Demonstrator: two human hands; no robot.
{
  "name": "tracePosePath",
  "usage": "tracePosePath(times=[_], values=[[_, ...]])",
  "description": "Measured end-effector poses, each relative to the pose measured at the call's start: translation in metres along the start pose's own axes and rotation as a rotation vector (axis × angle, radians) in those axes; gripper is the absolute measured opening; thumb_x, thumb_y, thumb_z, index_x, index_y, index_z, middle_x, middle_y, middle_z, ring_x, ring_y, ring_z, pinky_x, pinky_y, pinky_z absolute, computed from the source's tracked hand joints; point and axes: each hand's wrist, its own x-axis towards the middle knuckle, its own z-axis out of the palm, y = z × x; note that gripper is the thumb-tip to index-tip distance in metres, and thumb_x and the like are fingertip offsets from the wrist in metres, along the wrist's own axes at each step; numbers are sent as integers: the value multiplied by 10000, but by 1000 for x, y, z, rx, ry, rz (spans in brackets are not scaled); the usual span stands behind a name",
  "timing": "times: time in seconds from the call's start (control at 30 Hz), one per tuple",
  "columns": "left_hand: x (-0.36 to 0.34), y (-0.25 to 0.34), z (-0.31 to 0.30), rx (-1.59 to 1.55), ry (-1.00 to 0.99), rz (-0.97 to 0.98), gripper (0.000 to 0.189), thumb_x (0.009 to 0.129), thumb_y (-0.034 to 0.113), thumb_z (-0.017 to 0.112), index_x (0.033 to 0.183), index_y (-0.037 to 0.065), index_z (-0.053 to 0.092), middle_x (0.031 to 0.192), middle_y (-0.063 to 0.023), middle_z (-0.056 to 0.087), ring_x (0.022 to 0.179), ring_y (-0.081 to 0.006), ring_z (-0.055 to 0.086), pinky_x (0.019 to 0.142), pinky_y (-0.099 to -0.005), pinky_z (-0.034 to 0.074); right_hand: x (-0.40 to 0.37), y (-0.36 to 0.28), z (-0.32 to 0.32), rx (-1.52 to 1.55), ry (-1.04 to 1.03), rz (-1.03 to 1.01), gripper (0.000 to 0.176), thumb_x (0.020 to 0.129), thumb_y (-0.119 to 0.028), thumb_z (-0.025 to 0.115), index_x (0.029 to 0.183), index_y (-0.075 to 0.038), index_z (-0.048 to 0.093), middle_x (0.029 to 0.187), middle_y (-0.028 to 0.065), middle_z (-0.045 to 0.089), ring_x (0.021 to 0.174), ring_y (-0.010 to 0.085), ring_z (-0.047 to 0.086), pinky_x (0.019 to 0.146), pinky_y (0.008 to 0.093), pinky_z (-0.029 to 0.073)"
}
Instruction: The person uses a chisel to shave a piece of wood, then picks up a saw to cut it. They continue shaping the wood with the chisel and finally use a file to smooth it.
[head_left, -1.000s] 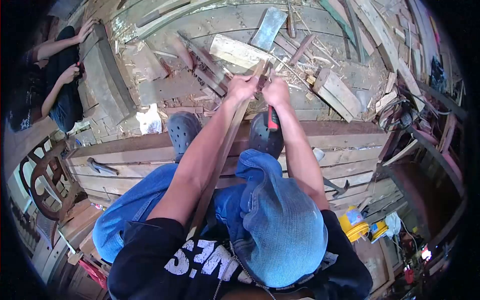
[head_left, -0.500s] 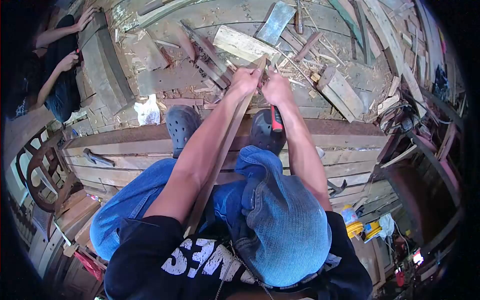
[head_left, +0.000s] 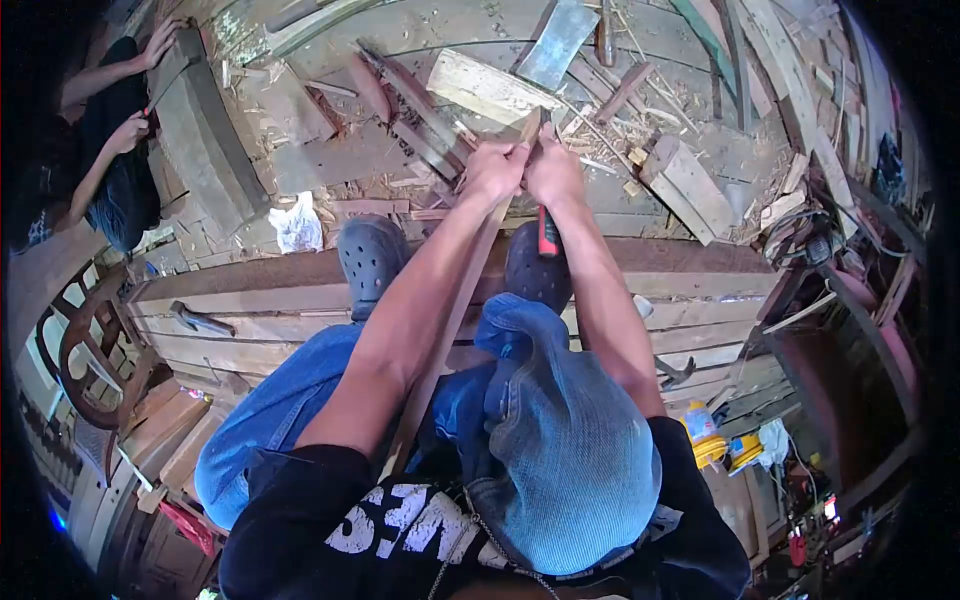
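Observation:
A long, narrow wooden strip [head_left: 452, 320] slants from my lap up between my forearms, its far end near the pale wood block [head_left: 490, 85]. My left hand [head_left: 495, 170] is wrapped round this strip close to its far end. Right beside it, my right hand [head_left: 553, 172] is closed on a hand tool with a red and black handle [head_left: 547, 234]. The handle sticks out below the fist. A dark, narrow tip shows above the fist, against the strip's end; its exact kind is hard to make out. Both thumbs nearly meet at the strip.
A thick beam [head_left: 320, 285] crosses in front of my knees, with a hammer [head_left: 200, 319] on its left. Wood offcuts, shavings and a metal plate [head_left: 558, 45] cover the floor ahead. At left, another person's hand [head_left: 128, 132] holds a tool by a large timber [head_left: 205, 130].
My right hand and its tool have shifted slightly left, closer to my left hand, and the tool's dark tip sits higher along the strip's end. My left hand stays on the strip.

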Motion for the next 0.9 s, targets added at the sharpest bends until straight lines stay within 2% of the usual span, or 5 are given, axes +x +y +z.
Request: tracePosePath(times=[0.27,0.33,0.37,0.53,0.9], values=[[0,-5,1,-41,-13,-56,315,887,308,616,1049,57,714,673,-108,673,524,-145,636,515,-283,528,-40,1,-22,146,-28,-49,501,833,-108,482,1325,-14,495,1114,304,589,1039,382,612,925,401,482],[3,-10,4,418,170,188,324,892,366,590,1046,113,721,717,-164,687,572,-165,675,592,-288,548,-38,1,-17,81,-5,-101,508,825,-100,495,1323,1,490,1071,297,609,1002,388,625,906,410,489],[5,-12,6,420,164,138,344,898,418,562,1039,146,720,714,-175,682,592,-178,689,658,-288,553,-36,2,-16,60,7,-106,499,828,-112,500,1312,8,496,1037,287,623,977,393,632,886,423,495],[11,-11,6,380,72,42,356,902,442,561,1027,151,724,631,-107,673,540,-169,675,630,-289,552,-12,-4,-13,-39,-74,-72,537,884,-199,497,1362,26,403,931,309,638,921,439,634,827,471,514],[-3,-6,2,238,42,17,339,919,383,565,1062,111,709,662,-110,684,529,-156,662,565,-280,544,0,-6,-9,43,-13,24,523,889,-234,525,1342,2,414,1053,317,614,1016,438,605,904,474,482]])
